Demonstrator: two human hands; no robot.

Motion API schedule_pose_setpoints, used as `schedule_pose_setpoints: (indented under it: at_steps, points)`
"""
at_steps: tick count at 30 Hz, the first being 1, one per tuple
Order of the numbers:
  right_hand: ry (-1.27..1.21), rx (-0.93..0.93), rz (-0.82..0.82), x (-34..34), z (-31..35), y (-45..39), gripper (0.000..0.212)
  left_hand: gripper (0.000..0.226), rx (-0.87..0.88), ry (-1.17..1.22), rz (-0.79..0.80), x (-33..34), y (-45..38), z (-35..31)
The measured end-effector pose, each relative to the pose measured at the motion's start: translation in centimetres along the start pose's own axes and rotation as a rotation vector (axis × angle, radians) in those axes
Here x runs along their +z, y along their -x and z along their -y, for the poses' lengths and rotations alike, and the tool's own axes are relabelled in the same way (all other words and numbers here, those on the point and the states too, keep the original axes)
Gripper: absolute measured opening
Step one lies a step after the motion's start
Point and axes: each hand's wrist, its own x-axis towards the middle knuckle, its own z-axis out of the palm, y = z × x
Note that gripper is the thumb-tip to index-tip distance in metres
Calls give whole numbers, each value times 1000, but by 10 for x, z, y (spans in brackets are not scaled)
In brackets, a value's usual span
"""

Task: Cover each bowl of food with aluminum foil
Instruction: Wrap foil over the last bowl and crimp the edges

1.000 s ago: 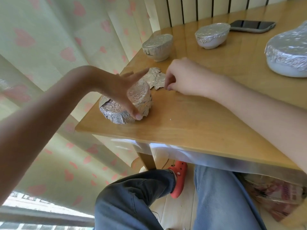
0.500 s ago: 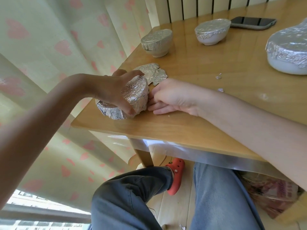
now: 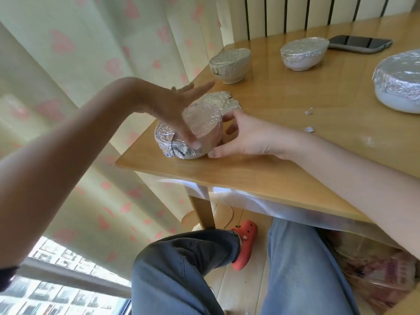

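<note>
A foil-wrapped bowl [image 3: 200,130] is seen near the corner of the wooden table [image 3: 284,160], tilted onto its side so that its foil-covered top faces the right hand. It is held between the two hands. The left hand [image 3: 175,108] is laid flat against the bowl from the left, its fingers straight and spread, the thumb pressed down across the foil near the lower rim. The right hand [image 3: 247,135] is cupped against the bowl's right side, with curled fingers set on the foil edge and the thumb placed low, near the tabletop.

Just beyond the hands, touching or nearly touching the bowl, a crumpled piece of foil [image 3: 223,102] is laid flat on the table. Farther beyond the left hand, close to the table's far corner, a second covered bowl [image 3: 229,65] is set upright. Beyond the right hand, a third covered bowl [image 3: 303,53] is seen, with a dark phone [image 3: 361,44] lying just beside it. Well to the right of the right hand, a larger white bowl [image 3: 400,83] capped with foil is cut off by the picture's edge. Two small foil scraps [image 3: 308,112] are scattered on the table between the right forearm and that larger bowl.
</note>
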Motion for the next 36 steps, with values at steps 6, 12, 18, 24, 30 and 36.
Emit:
schedule_pose_setpoints:
  at_steps: [6,12,18,24,30,36]
  points:
    - [79,-148,-261,22,-1,0,86,144,146,-59,73,9,-15,6]
    - [1,-183,-315,21,-7,-8,71,139,135,-21,77,7,-20,9]
    - [-21,-239,-315,18,-15,-15,65,139,151,6,100,8,-21,11]
    - [105,-285,-327,5,-17,-18,57,126,141,5,20,10,-18,5]
    - [203,-361,-320,-2,-17,-21,44,122,129,32,10,13,-16,3]
    - [280,-447,-312,-8,-21,-28,40,130,111,18,20,12,-16,3]
